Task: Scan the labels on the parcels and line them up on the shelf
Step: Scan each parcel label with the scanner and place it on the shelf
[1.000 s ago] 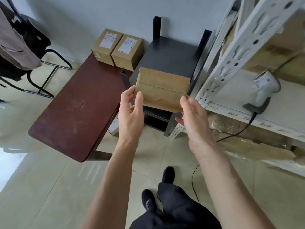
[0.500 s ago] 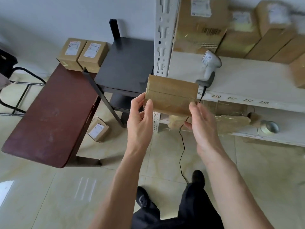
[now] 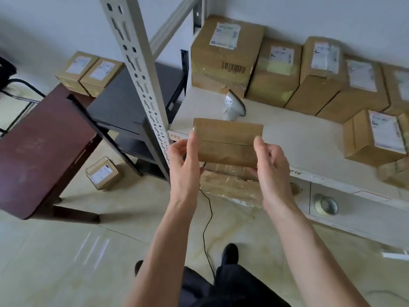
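Beyond both hands, the white metal shelf (image 3: 298, 138) already has a row of labelled cardboard parcels (image 3: 276, 69) along the back, labels up, probably so they read at a glance. Small tape-wrapped brown parcel (image 3: 228, 142) is pinched by its ends between left hand (image 3: 184, 160) and right hand (image 3: 271, 165), plain side facing up. White handheld scanner (image 3: 233, 106) sits just behind it, handy for scanning I guess.
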